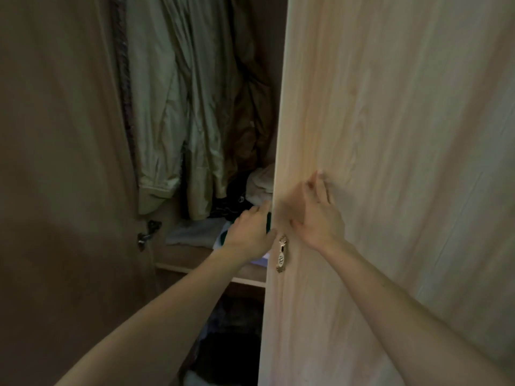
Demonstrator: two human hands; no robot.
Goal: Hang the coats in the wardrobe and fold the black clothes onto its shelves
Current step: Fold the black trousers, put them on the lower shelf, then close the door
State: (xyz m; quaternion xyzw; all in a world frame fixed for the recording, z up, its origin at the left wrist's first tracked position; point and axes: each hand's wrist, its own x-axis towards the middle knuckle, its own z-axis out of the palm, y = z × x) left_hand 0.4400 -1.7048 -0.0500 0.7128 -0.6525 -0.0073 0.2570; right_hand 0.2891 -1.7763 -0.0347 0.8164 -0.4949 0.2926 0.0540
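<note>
Left hand [248,232] grips the free edge of the wardrobe door [390,135]; right hand [317,218] lies flat on its face, fingers spread, above the handle [282,254]. Coats [172,107] hang vertically ahead-left, nearer the left hand; black clothes [234,201] sit on the shelf [195,263] below. The door partly screens the opening.

home bedroom: wardrobe [390,135], hung coats [167,107]
</note>
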